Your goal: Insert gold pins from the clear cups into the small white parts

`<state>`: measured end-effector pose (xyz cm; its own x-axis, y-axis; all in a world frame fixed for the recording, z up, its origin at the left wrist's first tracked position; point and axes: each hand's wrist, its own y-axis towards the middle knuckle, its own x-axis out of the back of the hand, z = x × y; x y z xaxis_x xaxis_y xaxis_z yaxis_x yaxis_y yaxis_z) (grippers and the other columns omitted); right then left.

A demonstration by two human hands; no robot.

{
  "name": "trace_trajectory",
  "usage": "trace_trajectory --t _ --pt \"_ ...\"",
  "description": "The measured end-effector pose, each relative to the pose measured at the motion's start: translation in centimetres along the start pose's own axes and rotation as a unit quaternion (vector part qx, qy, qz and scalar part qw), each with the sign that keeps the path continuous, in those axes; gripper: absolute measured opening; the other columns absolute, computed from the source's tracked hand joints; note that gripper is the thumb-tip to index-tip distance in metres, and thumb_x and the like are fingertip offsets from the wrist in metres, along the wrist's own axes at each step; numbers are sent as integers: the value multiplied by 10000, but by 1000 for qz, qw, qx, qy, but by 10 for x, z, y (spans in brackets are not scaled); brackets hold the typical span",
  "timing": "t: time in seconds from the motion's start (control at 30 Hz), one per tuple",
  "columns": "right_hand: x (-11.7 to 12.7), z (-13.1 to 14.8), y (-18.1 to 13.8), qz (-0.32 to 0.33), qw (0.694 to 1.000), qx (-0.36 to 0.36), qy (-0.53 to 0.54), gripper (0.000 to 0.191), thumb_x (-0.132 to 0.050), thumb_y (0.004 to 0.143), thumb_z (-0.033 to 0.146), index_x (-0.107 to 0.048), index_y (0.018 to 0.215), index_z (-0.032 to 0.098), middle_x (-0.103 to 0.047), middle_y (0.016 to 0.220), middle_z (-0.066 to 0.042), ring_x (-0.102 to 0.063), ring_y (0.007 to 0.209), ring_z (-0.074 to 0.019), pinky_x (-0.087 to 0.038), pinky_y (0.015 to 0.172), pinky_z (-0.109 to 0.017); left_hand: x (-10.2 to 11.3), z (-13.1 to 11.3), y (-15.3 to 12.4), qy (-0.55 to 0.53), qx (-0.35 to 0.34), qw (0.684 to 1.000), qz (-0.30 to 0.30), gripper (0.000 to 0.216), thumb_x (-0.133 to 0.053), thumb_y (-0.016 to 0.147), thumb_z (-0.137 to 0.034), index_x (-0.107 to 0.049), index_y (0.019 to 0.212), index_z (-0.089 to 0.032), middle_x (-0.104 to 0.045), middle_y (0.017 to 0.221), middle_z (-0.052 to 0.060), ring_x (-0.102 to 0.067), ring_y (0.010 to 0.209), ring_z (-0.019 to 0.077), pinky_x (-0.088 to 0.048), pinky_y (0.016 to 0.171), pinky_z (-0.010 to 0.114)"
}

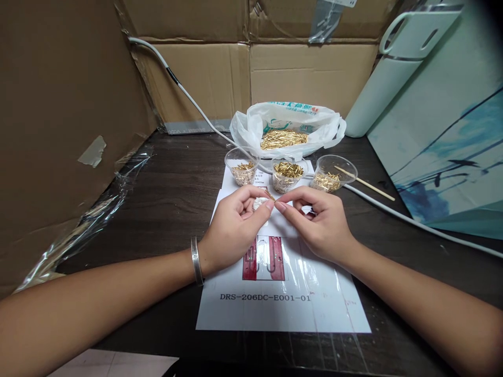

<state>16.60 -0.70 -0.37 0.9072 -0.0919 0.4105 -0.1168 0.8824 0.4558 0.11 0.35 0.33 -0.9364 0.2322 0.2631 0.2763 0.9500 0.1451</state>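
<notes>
A small gold-coloured metal pin [270, 195] is pinched between the fingertips, over the middle of the paper. My left hand [231, 228], with a silver bangle [196, 261] at its wrist, closes thumb and forefinger on it. My right hand [324, 222] meets it there in a matching pinch, fingertips at the pin's right end. Just behind the hands stand three clear plastic cups with small gold-coloured metal parts: the left cup [240, 152], the middle cup [277, 185] and the right cup [351, 168]. A whitish item [260, 203] shows partly behind the left fingers.
Under the hands lies a printed sheet [251, 317] on the dark table [149, 209]. A white plastic bag [245, 128] of gold pins sits behind the cups. A wooden stick [375, 189], a white cable [412, 220], a pale bottle [383, 84] and cardboard walls [188, 73] surround the workspace.
</notes>
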Motion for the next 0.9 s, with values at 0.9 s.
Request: trace_trajectory --t 0.9 --pt "1 -3 0 14 1000 1 14 89 -598 812 202 -647 777 137 -523 584 38 -440 524 -42 -340 438 -149 -1 4 1 40 -9 999 -17 114 -598 810 -292 -593 841 -182 -442 598 -30 -327 507 81 -258 438 223"
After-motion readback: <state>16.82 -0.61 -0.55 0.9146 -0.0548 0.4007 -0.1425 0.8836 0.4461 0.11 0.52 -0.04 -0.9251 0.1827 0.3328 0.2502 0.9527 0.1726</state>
